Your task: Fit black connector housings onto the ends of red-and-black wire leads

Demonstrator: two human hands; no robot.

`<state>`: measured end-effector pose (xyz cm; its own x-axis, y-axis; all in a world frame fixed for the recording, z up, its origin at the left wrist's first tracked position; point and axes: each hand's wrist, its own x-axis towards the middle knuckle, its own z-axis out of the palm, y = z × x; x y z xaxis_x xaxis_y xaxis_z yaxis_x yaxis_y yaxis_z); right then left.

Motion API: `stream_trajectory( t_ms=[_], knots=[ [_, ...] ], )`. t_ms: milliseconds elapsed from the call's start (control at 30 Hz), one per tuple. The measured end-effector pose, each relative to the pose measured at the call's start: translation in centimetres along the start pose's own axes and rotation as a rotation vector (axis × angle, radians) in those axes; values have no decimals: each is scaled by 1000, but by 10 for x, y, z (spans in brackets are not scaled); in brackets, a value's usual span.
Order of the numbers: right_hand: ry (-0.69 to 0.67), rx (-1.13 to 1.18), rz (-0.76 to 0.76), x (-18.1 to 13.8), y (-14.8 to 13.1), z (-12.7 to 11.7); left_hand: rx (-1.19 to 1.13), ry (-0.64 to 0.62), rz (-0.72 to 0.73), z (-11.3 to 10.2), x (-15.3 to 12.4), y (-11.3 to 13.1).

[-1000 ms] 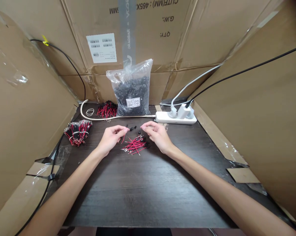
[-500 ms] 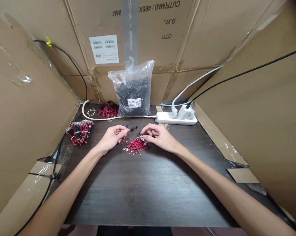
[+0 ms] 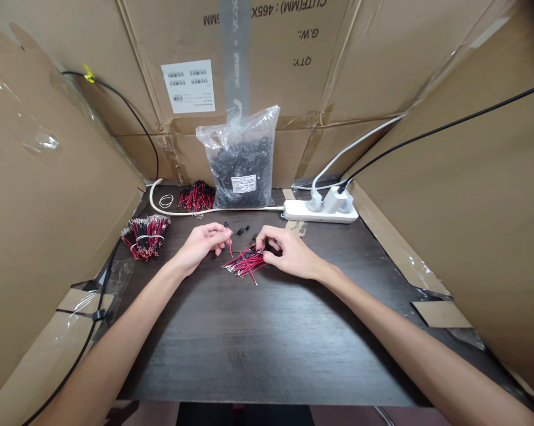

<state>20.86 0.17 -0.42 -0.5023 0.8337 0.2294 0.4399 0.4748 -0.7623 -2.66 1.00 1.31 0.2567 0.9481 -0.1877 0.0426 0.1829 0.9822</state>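
Observation:
My left hand [image 3: 205, 244] pinches a small black connector [image 3: 226, 225] between thumb and fingertips, and a red wire hangs from it. My right hand [image 3: 285, 248] is at the right end of a loose pile of red and black wires [image 3: 244, 261] with metal tips. Its thumb and index finger are closed around the end of a thin black wire [image 3: 248, 252] that stretches left across the pile. Its fingers partly hide the pile's right end. A few loose black connectors [image 3: 243, 229] lie on the table between and just beyond my hands.
A bundle of red and black wires [image 3: 146, 238] tied with a white band lies at left. Behind are another wire heap [image 3: 196, 196], a clear bag of black parts [image 3: 243, 165] and a white power strip [image 3: 320, 211] with plugs. Cardboard walls [image 3: 449, 177] enclose the dark table [image 3: 249, 343].
My right hand has closed on a black wire at the pile and shifted slightly. My left hand still holds the connector, now turned a little, with its red wire hanging toward the pile.

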Motion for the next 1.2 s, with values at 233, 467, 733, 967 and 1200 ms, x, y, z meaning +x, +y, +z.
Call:
stream_trajectory(
  t_ms=[233, 467, 733, 967, 1200],
  knots=[
    [-36, 65, 31, -2, -3, -1, -10, -1, -5, 0, 0, 0],
    [16, -33, 12, -1, -7, 4, -8, -8, -8, 0, -1, 0],
    [54, -181, 4, -2, -13, 10, -9, 2, 2, -1, 0, -2],
    [82, 32, -17, 0, -7, 11, -40, 34, 39, -2, 1, -5],
    [123, 168, 96, 3, 0, 12, -51, 52, 24, 0, 1, -2]
  ],
)
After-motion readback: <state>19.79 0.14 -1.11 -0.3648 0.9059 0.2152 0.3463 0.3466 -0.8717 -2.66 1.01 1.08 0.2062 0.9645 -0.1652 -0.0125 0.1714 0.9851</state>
